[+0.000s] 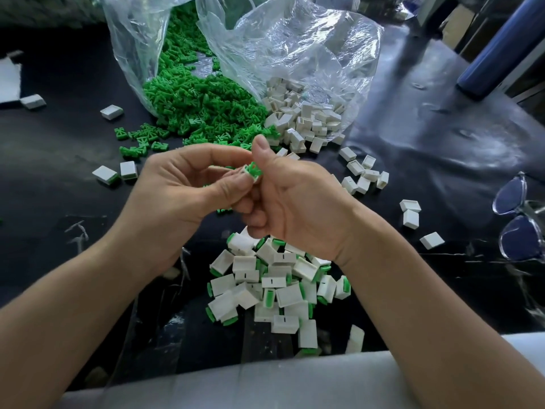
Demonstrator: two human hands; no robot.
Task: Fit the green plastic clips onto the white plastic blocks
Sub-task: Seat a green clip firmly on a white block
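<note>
The clips (194, 104) are bright green all through. The blocks (303, 119) are plain white, greyer where shadow falls. The bag (295, 39) is clear, with pale glints along its creases. The table (413, 128) is glossy black, streaked with grey-white reflections. The finished pile (274, 284) is white with green at the ends, and several pieces bear a short dark slit. The held block (244, 172) is white, the held clip (254, 170) green. The bottle (495, 45) is deep blue. The glasses (519, 219) have clear frames and blue-tinted lenses. The cloth (265, 382) is pale grey.
</note>
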